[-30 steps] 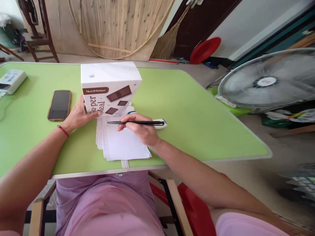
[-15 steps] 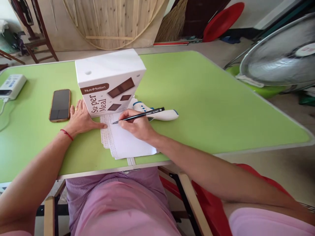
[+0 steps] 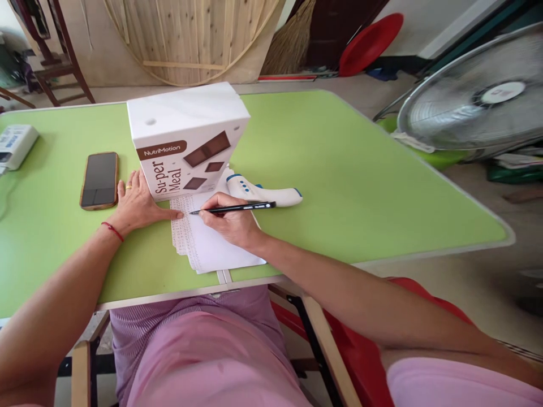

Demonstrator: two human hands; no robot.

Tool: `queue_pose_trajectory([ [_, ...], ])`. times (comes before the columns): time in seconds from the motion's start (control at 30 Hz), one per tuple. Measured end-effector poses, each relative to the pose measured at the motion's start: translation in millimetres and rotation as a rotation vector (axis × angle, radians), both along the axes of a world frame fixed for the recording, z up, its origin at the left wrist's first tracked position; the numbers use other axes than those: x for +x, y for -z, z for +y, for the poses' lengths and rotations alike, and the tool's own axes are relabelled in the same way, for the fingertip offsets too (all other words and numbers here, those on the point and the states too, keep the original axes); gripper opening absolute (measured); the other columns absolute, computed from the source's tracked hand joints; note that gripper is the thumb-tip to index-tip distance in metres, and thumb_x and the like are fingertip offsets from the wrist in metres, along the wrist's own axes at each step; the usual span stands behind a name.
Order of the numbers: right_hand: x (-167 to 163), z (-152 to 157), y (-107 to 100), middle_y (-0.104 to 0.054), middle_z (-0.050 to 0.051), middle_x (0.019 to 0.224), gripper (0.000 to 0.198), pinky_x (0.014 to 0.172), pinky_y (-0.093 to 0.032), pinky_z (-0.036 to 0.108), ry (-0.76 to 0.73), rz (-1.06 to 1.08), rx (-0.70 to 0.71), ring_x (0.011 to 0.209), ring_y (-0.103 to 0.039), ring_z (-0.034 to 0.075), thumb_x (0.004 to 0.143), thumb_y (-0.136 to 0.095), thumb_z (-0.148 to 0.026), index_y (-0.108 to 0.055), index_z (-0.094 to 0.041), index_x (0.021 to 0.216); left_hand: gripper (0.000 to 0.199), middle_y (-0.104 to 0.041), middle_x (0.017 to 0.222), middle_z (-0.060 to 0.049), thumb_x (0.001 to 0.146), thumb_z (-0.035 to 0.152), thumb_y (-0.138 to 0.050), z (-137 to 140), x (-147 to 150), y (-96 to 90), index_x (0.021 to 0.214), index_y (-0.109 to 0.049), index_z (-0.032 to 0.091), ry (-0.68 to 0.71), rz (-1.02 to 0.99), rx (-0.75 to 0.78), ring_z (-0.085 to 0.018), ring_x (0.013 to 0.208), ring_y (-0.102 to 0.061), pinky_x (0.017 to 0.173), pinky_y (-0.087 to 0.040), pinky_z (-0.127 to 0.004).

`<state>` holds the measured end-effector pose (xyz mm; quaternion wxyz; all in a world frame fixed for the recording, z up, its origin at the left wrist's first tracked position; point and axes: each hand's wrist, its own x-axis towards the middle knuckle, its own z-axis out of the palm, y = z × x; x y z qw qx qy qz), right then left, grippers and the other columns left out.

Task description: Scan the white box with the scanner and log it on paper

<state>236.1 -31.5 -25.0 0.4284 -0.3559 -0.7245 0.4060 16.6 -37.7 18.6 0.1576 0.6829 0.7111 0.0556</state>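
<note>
My right hand [image 3: 231, 223] grips a black pen [image 3: 244, 208], its tip at the written left part of a white paper sheet [image 3: 223, 249]. Rows of small marks cover that side of the paper. My left hand [image 3: 138, 200] lies flat with fingers spread, its thumb on the sheet's left edge and the other fingers beside the white box [image 3: 186, 107] marked "NutriMotion Su-per Meal". The box stands upright at the far end of the paper and hides part of it. Just beyond my right hand rests a white and blue handheld thermometer [image 3: 271, 192].
A phone [image 3: 99, 180] lies left of my left hand on the green table [image 3: 360, 169]. Farther left sits a white power bank [image 3: 17, 144] with a cable. A large fan [image 3: 458, 107] stands past the right edge. Behind are a wooden chair [image 3: 63, 70] and a broom [image 3: 291, 45].
The pen in my right hand has tipped from a steeper slant to nearly level, its tip still at the paper. The whole view has shifted slightly. My left hand keeps its place.
</note>
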Motion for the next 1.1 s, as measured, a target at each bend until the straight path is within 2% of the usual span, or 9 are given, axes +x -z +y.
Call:
queue_pose_trajectory([
  [0.17,0.7,0.1,0.8,-0.060,-0.002,0.062,0.011,0.050,-0.038,0.021,-0.013,-0.029,0.024,0.054,-0.045,0.008,0.079,-0.062,-0.026,-0.059,-0.020,0.071,0.120,-0.022,0.167,-0.018,0.058,0.075,-0.074,0.9,-1.0,1.9,0.156,-0.033,0.021,0.000,0.003,-0.005,-0.041,0.155,-0.017,0.126,-0.010,-0.061],
  [0.23,1.0,0.2,0.7,-0.059,-0.003,0.062,0.011,0.050,-0.037,0.021,-0.007,-0.033,0.024,0.054,-0.045,0.008,0.079,-0.062,-0.026,-0.059,-0.019,0.070,0.123,-0.021,0.167,-0.017,0.058,0.075,-0.074,1.0,-1.6,2.6,0.159,-0.029,0.021,0.001,-0.002,-0.005,-0.041,0.156,-0.017,0.126,-0.009,-0.062],
  [0.37,1.5,0.7,0.7,-0.058,-0.003,0.061,0.012,0.049,-0.036,0.021,-0.012,-0.034,0.011,0.053,-0.045,0.008,0.079,-0.061,-0.027,-0.059,-0.019,0.070,0.136,-0.018,0.168,-0.019,0.058,0.077,-0.073,0.4,-2.4,2.6,0.164,-0.007,0.022,0.000,-0.010,0.006,-0.041,0.156,-0.016,0.125,-0.008,-0.063],
  [0.5,1.8,1.5,0.8,-0.058,-0.003,0.062,0.012,0.051,-0.038,0.022,-0.026,-0.044,0.016,0.054,-0.045,0.009,0.079,-0.061,-0.028,-0.058,-0.020,0.071,0.140,-0.018,0.168,-0.020,0.058,0.075,-0.074,-0.2,-1.6,0.7,0.164,0.000,0.021,-0.003,-0.013,0.009,-0.041,0.156,-0.018,0.125,-0.009,-0.063],
  [0.57,1.8,1.6,1.0,-0.057,-0.003,0.062,0.012,0.050,-0.038,0.022,-0.030,-0.049,-0.003,0.054,-0.045,0.009,0.079,-0.062,-0.029,-0.058,-0.020,0.071,0.138,-0.019,0.167,-0.021,0.058,0.075,-0.074,-0.3,-1.4,0.0,0.164,-0.005,0.020,-0.001,-0.018,0.005,-0.042,0.155,-0.019,0.125,-0.009,-0.063],
  [0.77,1.2,0.7,1.7,-0.056,-0.003,0.061,0.013,0.050,-0.036,0.022,0.027,-0.049,-0.028,0.053,-0.042,0.008,0.079,-0.062,-0.028,-0.056,-0.020,0.071,0.121,-0.030,0.163,-0.020,0.056,0.080,-0.072,-0.3,-1.9,0.3,0.155,-0.033,0.021,0.006,-0.024,0.008,-0.043,0.154,-0.019,0.125,-0.008,-0.065],
  [1.1,1.5,1.6,0.6,-0.056,-0.003,0.062,0.011,0.052,-0.038,0.023,-0.020,-0.034,-0.028,0.054,-0.044,0.009,0.077,-0.061,-0.027,-0.056,-0.020,0.070,0.117,-0.034,0.160,-0.022,0.057,0.077,-0.074,-0.2,0.3,-2.6,0.151,-0.038,0.017,-0.005,0.025,0.007,-0.043,0.151,-0.026,0.126,-0.013,-0.061],
])
